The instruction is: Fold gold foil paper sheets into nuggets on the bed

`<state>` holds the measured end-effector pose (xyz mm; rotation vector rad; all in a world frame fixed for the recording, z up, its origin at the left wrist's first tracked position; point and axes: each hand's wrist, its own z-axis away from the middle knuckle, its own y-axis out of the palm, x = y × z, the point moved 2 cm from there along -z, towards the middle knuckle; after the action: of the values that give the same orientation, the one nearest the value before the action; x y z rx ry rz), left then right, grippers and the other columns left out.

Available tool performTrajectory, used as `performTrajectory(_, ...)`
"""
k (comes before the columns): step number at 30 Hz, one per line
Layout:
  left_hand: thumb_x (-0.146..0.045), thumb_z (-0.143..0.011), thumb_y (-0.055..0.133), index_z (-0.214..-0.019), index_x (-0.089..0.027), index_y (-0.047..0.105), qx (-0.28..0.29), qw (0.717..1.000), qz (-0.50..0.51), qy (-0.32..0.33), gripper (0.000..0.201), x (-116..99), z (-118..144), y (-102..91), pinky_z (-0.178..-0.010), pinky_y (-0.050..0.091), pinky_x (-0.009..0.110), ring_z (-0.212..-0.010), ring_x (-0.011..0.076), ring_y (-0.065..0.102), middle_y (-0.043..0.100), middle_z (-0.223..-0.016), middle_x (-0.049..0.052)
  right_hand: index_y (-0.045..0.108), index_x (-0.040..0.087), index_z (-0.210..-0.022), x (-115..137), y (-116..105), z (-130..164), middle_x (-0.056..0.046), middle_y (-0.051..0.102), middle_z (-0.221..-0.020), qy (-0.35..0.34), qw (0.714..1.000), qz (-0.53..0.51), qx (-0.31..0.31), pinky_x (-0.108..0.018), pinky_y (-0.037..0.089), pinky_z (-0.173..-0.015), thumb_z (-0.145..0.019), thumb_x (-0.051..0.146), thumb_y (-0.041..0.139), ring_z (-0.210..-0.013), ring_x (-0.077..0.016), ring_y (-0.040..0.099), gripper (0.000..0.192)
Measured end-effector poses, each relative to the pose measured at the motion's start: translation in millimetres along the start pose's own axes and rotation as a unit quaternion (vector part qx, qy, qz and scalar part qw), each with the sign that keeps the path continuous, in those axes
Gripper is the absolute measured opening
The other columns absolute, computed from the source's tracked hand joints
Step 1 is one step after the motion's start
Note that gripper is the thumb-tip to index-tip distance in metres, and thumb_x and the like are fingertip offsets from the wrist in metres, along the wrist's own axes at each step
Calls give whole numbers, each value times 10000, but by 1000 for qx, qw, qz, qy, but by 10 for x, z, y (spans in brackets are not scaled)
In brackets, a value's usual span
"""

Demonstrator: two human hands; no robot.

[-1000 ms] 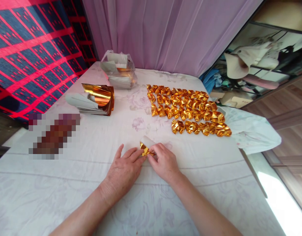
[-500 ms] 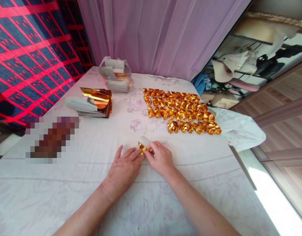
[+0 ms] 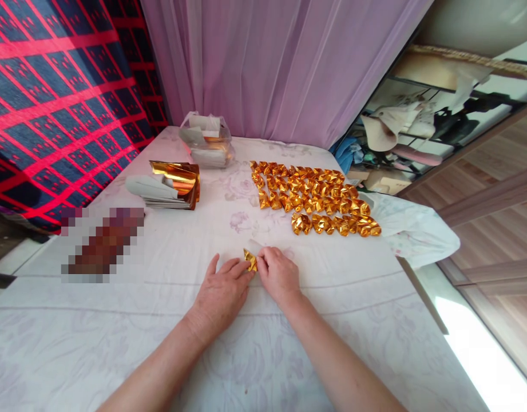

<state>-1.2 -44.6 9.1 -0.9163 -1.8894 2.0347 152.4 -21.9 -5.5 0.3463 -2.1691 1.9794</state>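
A small piece of folded gold foil paper (image 3: 249, 258) lies on the cloth-covered table between my hands, one pointed corner sticking up. My left hand (image 3: 224, 289) rests palm down on the cloth, its fingers stretched out and the little finger apart. Its fingertips touch the paper's near left edge; the thumb is hidden. From the right, my right hand (image 3: 280, 276) pinches the paper's other side between thumb and curled fingers. Beyond them, several folded gold foil pieces (image 3: 308, 199) stand in rows.
A stack of gold and grey paper sheets (image 3: 171, 197) stands at the left back, with a clear plastic bag (image 3: 205, 143) of more sheets behind it. A blurred-out object (image 3: 104, 246) lies at left. A white bag (image 3: 417, 229) hangs at the table's right edge, beside shelves (image 3: 417, 120).
The view has shifted slightly. My hands stay at nearly the same place, and my right fingers have turned a little on the gold foil paper, showing more of its face.
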Motion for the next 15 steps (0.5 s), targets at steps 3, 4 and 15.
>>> performTrajectory(3,-160,-908,532,-1253,-285,628,10,1000,4,-6,379,-7,-4,-17,-1143,248,637,-1288,270,518,616,-1360,28,620,227,-914,-11,14,-2,-20,677,-922,8,1000,-1,4,-256,378,-634,-947,223,511,-811,-163,631,114)
performTrajectory(4,-159,-909,528,-1256,-285,627,12,1000,5,-7,381,-8,-5,-22,-1141,248,641,-1289,271,516,615,-1362,28,618,225,-920,-24,14,1,-23,676,-926,7,1000,-6,4,-259,390,-643,-948,221,508,-817,-168,634,113)
performTrajectory(15,-165,-904,537,-1258,-279,625,3,1000,7,-6,382,11,5,11,-1131,252,656,-1288,278,516,619,-1356,33,590,209,-987,-230,51,102,-47,640,-954,-88,988,-130,-6,-304,479,-776,-882,194,552,-869,-194,636,113)
